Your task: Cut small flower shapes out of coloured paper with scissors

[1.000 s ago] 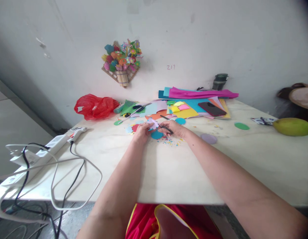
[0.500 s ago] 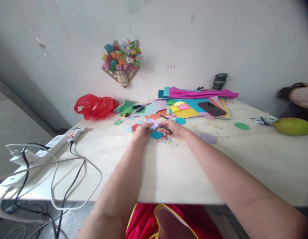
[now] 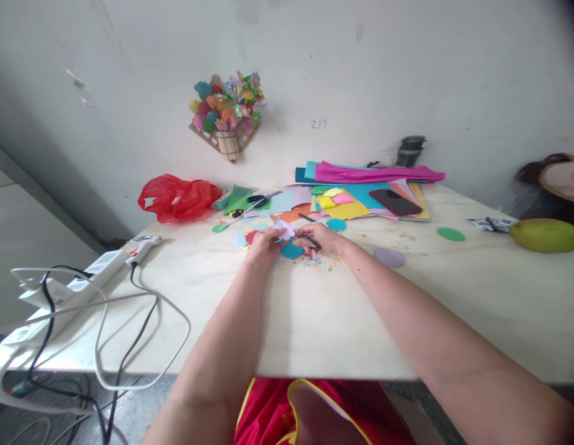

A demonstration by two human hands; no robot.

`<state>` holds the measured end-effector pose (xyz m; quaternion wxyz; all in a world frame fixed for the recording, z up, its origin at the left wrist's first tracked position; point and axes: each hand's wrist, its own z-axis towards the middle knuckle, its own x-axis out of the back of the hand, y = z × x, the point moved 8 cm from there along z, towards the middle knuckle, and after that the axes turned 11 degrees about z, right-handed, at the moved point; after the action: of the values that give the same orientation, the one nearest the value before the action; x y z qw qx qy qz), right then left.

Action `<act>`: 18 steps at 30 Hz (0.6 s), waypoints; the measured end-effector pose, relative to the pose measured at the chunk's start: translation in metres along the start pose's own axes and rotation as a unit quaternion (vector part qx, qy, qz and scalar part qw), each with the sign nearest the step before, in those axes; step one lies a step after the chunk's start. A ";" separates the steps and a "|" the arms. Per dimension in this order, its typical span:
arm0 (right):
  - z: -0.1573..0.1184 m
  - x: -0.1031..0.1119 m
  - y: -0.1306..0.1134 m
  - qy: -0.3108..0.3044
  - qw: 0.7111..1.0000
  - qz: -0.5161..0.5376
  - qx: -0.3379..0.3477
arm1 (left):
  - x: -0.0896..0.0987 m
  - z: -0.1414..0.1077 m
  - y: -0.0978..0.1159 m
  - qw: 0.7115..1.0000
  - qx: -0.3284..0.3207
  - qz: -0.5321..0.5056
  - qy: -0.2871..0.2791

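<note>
Between the fingers of my left hand [image 3: 267, 241] is a small piece of lilac paper [image 3: 284, 231]. My right hand [image 3: 328, 238] grips a pair of scissors [image 3: 309, 240] by the dark handles, with the blades pointing left at the lilac paper. Just under both hands lies a blue paper circle [image 3: 292, 250], partly covered by my fingers. Tiny colored paper scraps [image 3: 318, 264] are strewn on the table in front of my right hand. Beside my left hand are a red paper piece [image 3: 251, 237] and a pale blue one [image 3: 240, 240].
Colored sheets [image 3: 347, 211], a phone [image 3: 395, 202] and clay-like packets [image 3: 336, 198] lie behind my hands. A second pair of scissors [image 3: 263, 199] and a red plastic bag [image 3: 178, 198] are back left. A power strip [image 3: 94, 272] with loose cables is left, a mango-like fruit [image 3: 545, 235] right.
The lilac paper and the scissor blades have shifted very slightly against each other. Both hands stay nearly where they were.
</note>
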<state>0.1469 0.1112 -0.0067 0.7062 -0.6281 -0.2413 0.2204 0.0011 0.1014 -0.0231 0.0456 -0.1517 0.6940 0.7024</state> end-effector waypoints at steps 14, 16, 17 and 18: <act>-0.001 0.002 -0.002 -0.003 1.000 0.005 0.008 | 0.001 0.001 -0.001 1.000 0.002 0.001 -0.011; -0.001 0.002 -0.002 -0.003 1.000 0.003 0.009 | 0.001 0.001 -0.001 1.000 0.003 0.002 -0.012; -0.001 0.001 -0.003 -0.004 1.000 0.003 0.008 | 0.001 0.001 -0.001 1.000 0.003 0.003 -0.011; -0.002 0.001 -0.003 -0.005 1.000 0.004 0.007 | 0.001 0.001 -0.001 1.000 0.003 0.005 -0.012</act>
<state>0.1489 0.1104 -0.0038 0.7089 -0.6227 -0.2407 0.2275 -0.0001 0.1025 -0.0244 0.0510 -0.1401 0.6958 0.7025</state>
